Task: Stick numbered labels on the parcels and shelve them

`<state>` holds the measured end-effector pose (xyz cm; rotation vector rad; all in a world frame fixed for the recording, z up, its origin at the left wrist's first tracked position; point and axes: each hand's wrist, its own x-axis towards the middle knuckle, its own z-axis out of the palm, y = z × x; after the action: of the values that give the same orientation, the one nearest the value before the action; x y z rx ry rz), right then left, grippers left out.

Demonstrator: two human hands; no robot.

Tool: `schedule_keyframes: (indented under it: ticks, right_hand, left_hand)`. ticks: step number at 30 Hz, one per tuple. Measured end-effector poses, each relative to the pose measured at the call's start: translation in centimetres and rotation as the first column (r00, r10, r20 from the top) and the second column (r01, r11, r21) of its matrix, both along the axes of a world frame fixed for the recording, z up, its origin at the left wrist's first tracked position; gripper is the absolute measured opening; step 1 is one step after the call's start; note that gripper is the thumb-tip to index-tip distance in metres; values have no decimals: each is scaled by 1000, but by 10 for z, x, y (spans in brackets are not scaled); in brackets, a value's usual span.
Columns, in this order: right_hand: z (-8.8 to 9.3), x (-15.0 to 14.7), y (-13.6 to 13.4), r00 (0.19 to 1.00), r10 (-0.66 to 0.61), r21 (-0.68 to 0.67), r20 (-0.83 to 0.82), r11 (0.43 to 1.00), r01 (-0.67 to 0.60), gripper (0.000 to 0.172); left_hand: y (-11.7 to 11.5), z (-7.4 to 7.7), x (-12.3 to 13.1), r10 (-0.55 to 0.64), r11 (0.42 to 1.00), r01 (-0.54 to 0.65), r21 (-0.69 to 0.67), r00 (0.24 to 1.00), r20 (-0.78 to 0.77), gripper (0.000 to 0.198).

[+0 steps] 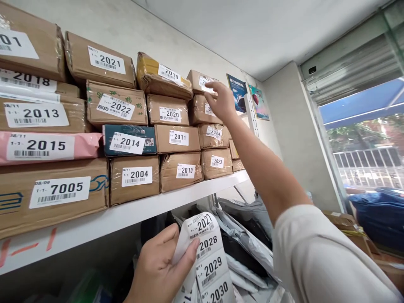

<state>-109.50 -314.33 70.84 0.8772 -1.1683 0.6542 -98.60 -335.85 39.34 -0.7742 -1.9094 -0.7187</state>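
My right hand reaches up to the far end of the shelf, fingertips pressed on the white label of the topmost brown parcel there. My left hand is low in front of me, closed on a strip of white number labels reading 2027, 2028, 2029 and 2030. Stacked on the white shelf are several brown parcels with numbered labels, such as 2020, 2024 and 2023.
A pink parcel 2015 and a dark teal box 2014 lie among the stack. Grey plastic mail bags fill the space under the shelf. Posters hang on the far wall. A window and blue bags are at right.
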Motion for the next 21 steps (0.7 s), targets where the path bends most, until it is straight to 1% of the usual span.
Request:
schedule_keyframes:
  ticks: [1,2,3,4,5,6,7,8,9,10,12,13,14,15,17,18,21]
  right_hand:
    - [-28,11,1,996,91,11,6,996,-91,20]
    - [-61,24,3,983,179,56,34,982,-180,18]
    - [-98,37,6,964,254,159,81,951,-264,16]
    - [-136,49,9,947,273,338,170,887,-316,15]
    - [-173,60,12,931,214,516,297,784,-345,20]
    - [-208,68,15,910,142,617,390,694,-373,36]
    - [-239,73,19,889,61,683,454,617,-391,53]
    - [-265,76,23,856,2,680,518,607,-412,62]
    - [-285,76,27,820,-21,647,572,625,-436,64]
    - [-301,75,31,788,-16,589,615,674,-446,62]
    - [-321,71,39,736,69,423,673,781,-459,54]
    - [-326,69,43,709,129,338,693,811,-478,49]
    - [-330,68,47,669,192,257,718,820,-511,44]
    - [-332,68,51,613,257,179,747,811,-558,38]
    - [-336,70,56,464,372,22,804,761,-649,27]
    - [-337,72,58,387,418,-56,822,735,-676,25]
    - [-344,75,60,199,498,-238,844,680,-693,29]
  left_hand:
    - [0,-2,0,-15,1000,15,14,1000,13,28]
    - [0,-3,0,-33,999,32,31,999,30,29]
    - [1,-5,0,-53,998,51,48,998,46,30]
    - [2,-6,-1,-73,996,69,63,995,65,31]
    - [4,-7,-2,-98,993,93,70,992,80,31]
    - [7,-8,-5,-127,990,121,68,988,91,31]
    - [12,-8,-7,-160,986,156,52,982,99,30]
    - [17,-9,-11,-193,981,192,26,975,106,29]
    - [23,-10,-14,-222,974,224,-6,968,114,28]
    - [29,-12,-18,-244,967,251,-39,962,123,28]
    - [40,-18,-24,-264,957,277,-85,954,146,31]
    - [45,-22,-27,-264,955,281,-94,951,158,32]
    - [49,-25,-29,-261,956,280,-94,950,171,32]
    - [52,-29,-30,-257,957,277,-90,948,187,32]
    - [57,-33,-32,-248,959,272,-76,939,237,31]
    - [58,-35,-33,-241,961,269,-69,931,275,31]
    - [63,-37,-33,-230,967,256,-16,892,390,23]
